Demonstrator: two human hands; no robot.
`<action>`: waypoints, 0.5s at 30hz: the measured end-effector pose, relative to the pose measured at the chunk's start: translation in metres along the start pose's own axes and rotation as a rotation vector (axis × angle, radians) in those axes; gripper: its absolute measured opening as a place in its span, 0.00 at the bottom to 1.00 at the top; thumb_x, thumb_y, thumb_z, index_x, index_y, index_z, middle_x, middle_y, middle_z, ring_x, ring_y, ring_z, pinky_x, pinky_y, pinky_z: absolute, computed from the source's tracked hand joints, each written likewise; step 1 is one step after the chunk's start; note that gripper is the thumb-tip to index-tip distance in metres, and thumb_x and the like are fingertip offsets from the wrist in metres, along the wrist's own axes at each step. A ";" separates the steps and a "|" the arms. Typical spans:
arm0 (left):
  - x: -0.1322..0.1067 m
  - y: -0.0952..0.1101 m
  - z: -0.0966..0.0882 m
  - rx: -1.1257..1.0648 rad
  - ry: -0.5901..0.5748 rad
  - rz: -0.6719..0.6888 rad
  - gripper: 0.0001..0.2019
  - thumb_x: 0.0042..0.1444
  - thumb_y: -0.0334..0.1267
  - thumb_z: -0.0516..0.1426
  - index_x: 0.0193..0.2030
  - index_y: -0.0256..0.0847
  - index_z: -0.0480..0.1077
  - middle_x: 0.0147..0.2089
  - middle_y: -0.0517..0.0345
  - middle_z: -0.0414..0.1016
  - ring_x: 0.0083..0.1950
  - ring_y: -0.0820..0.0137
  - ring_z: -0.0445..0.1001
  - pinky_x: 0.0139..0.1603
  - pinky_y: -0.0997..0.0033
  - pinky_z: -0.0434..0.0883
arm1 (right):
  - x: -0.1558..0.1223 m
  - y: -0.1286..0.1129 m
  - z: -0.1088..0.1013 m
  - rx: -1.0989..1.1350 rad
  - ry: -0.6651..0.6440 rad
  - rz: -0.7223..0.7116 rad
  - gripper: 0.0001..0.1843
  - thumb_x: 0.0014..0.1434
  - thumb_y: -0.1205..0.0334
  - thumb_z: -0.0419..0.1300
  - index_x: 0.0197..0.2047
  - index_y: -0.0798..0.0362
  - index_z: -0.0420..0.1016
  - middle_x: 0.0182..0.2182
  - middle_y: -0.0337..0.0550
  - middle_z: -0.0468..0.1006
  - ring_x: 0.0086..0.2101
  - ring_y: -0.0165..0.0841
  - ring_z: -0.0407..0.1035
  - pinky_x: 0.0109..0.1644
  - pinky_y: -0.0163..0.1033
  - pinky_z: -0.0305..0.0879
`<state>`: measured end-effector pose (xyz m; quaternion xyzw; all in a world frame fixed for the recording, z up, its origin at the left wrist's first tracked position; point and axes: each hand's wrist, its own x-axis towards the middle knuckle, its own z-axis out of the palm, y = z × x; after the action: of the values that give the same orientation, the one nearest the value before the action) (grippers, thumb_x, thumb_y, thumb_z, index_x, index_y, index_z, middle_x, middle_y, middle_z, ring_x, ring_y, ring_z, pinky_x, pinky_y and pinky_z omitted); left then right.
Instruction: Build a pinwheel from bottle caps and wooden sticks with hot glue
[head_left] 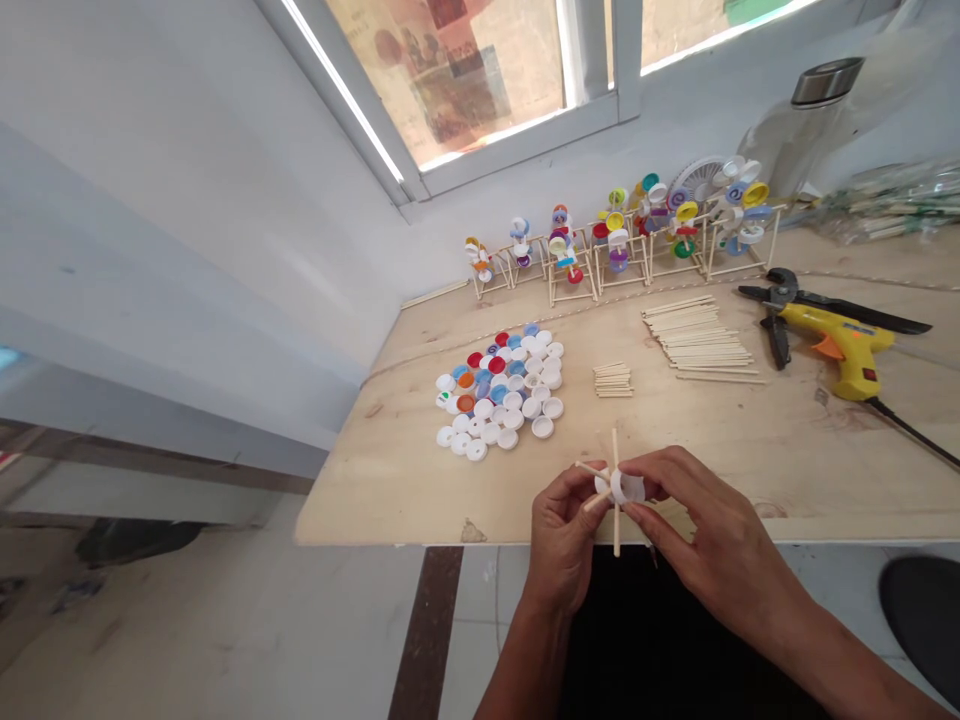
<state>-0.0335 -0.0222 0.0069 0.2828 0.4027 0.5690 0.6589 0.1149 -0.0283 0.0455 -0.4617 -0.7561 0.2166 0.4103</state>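
Close to the table's front edge, my left hand (564, 525) is closed on a small hub of wooden sticks (616, 535) that stick out in several directions. A white bottle cap (628, 487) sits against the hub, pinched between the thumb and fingers of my right hand (701, 525). Part of another white piece shows behind it, partly covered by the sticks. Beyond my hands lies a short stack of cut sticks (613, 380). To its left spreads a group of loose bottle caps (499, 390), mostly white, with some blue, red and orange.
Longer sticks (701, 340) lie to the right of the short ones. A yellow glue gun (847, 345) and black-handled cutters (780, 310) rest at the right. Along the wall stand several stick frames with cap wheels (570, 260), a fan (697, 180) and a bottle (814, 130).
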 end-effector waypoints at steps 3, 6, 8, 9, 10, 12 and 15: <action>0.000 0.001 0.000 0.014 0.020 -0.003 0.11 0.41 0.37 0.69 0.34 0.41 0.78 0.37 0.58 0.77 0.40 0.70 0.72 0.46 0.71 0.67 | 0.001 -0.001 0.003 -0.020 0.020 -0.011 0.14 0.61 0.68 0.54 0.50 0.49 0.66 0.38 0.41 0.72 0.37 0.28 0.69 0.39 0.33 0.68; 0.000 0.002 0.001 -0.017 0.048 -0.030 0.13 0.40 0.37 0.69 0.35 0.40 0.78 0.38 0.57 0.77 0.41 0.70 0.73 0.47 0.71 0.68 | 0.002 -0.002 0.006 -0.043 0.033 -0.017 0.12 0.61 0.68 0.54 0.48 0.51 0.67 0.39 0.42 0.73 0.37 0.29 0.70 0.39 0.34 0.69; 0.001 0.002 0.001 -0.077 0.055 -0.075 0.13 0.40 0.36 0.70 0.36 0.40 0.78 0.38 0.58 0.77 0.40 0.71 0.73 0.46 0.72 0.68 | 0.002 -0.002 0.007 -0.071 0.055 -0.024 0.11 0.62 0.68 0.54 0.48 0.51 0.68 0.41 0.44 0.74 0.39 0.30 0.70 0.41 0.35 0.69; 0.001 0.002 0.001 -0.114 0.053 -0.103 0.14 0.40 0.36 0.70 0.36 0.40 0.78 0.38 0.58 0.77 0.40 0.72 0.74 0.45 0.73 0.69 | 0.001 -0.002 0.007 -0.082 0.071 -0.030 0.12 0.62 0.67 0.54 0.49 0.51 0.68 0.42 0.44 0.74 0.39 0.30 0.70 0.42 0.36 0.69; 0.002 0.001 0.001 -0.154 0.048 -0.130 0.14 0.40 0.35 0.69 0.36 0.40 0.77 0.38 0.57 0.77 0.39 0.72 0.74 0.44 0.73 0.70 | 0.000 -0.001 0.005 -0.089 0.090 -0.034 0.12 0.62 0.66 0.54 0.49 0.51 0.68 0.43 0.45 0.74 0.40 0.31 0.70 0.43 0.36 0.69; 0.002 0.000 0.001 -0.228 0.027 -0.169 0.14 0.41 0.34 0.69 0.37 0.39 0.77 0.38 0.57 0.77 0.37 0.72 0.74 0.41 0.73 0.70 | -0.003 0.000 0.001 -0.096 0.137 -0.025 0.13 0.62 0.64 0.55 0.50 0.51 0.69 0.44 0.46 0.74 0.43 0.33 0.70 0.46 0.39 0.69; 0.002 -0.001 0.001 -0.308 -0.025 -0.203 0.15 0.42 0.34 0.69 0.38 0.39 0.76 0.36 0.57 0.77 0.34 0.74 0.74 0.39 0.73 0.71 | -0.009 0.005 -0.008 -0.088 0.202 0.067 0.13 0.62 0.60 0.55 0.50 0.50 0.70 0.45 0.46 0.74 0.44 0.35 0.69 0.47 0.42 0.69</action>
<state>-0.0322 -0.0202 0.0055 0.1433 0.3291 0.5508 0.7535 0.1260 -0.0345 0.0427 -0.5239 -0.7037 0.1490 0.4562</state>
